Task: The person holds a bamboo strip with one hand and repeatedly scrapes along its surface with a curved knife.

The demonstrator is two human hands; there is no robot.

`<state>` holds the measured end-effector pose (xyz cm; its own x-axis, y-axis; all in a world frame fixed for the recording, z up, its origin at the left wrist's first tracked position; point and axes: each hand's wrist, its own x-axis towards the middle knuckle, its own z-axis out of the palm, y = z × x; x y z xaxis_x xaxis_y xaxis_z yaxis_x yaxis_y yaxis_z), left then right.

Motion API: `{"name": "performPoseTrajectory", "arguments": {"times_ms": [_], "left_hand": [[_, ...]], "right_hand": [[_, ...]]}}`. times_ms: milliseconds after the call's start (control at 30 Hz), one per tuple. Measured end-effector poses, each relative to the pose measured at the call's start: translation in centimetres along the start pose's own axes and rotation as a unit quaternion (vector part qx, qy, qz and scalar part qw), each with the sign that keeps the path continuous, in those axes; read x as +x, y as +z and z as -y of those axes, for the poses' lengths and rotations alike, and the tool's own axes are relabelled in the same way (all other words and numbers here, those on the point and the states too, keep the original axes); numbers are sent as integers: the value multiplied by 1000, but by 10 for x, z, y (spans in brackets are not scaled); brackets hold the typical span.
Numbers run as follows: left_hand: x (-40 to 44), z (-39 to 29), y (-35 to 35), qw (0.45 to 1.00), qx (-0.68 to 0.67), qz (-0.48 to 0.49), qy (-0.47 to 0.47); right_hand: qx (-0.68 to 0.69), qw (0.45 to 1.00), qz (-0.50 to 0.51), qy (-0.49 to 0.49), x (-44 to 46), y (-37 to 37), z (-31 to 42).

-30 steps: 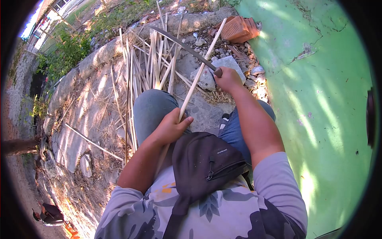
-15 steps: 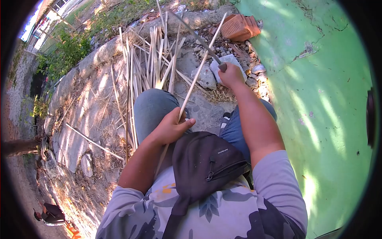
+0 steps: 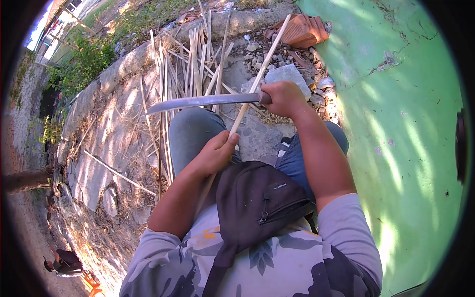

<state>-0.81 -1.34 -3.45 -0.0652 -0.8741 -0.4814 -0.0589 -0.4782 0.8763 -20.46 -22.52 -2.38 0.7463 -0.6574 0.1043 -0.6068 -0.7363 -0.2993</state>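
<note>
My left hand (image 3: 214, 154) is closed around a long pale bamboo strip (image 3: 267, 58), with the thumb laid along it. The strip slants from beside my lap up toward the bricks, and its lower part runs behind my left forearm. In my right hand (image 3: 284, 100) is the handle of a machete (image 3: 198, 102), fingers wrapped round it. Its long blade points left and crosses the strip above my left hand; I cannot tell whether the edge touches it. A black sling bag (image 3: 257, 198) rests on my lap between my arms.
Several split bamboo strips (image 3: 198, 67) lie heaped beyond my left knee (image 3: 195, 133). Another strip (image 3: 118, 172) lies on the ground at left. A pale stone block (image 3: 291, 76), gravel and orange bricks (image 3: 303, 30) border the green floor (image 3: 396, 148). A person (image 3: 67, 262) is at lower left.
My right hand has turned the machete from pointing up and away to lying nearly level, pointing left across the strip. My left hand keeps its hold, the thumb now flatter against the strip.
</note>
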Motion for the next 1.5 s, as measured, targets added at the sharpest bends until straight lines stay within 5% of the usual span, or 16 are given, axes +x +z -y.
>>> {"name": "performPoseTrajectory", "arguments": {"times_ms": [233, 433, 733, 933, 1067, 1333, 1500], "left_hand": [[3, 1, 3, 1000, 25, 5, 10], [-4, -11, 0, 998, -38, 39, -29], [-20, -37, -10, 999, -8, 22, -36], [-19, -37, -24, 979, -193, 30, -52], [-15, -28, -23, 977, -202, 59, -37], [-17, -21, -24, 902, -387, 189, 27], [-9, -17, -22, 898, -396, 191, 3]], "right_hand": [[112, 977, -16, 182, -4, 9, -38], [66, 970, -61, 225, -2, 9, -29], [89, 984, -88, 130, 0, -12, -13], [103, 988, -96, 65, -10, -20, 10], [39, 989, -140, -19, -14, -8, 9], [106, 990, -89, 9, -20, -14, 20], [75, 996, -29, 29, -27, -22, 23]]}}
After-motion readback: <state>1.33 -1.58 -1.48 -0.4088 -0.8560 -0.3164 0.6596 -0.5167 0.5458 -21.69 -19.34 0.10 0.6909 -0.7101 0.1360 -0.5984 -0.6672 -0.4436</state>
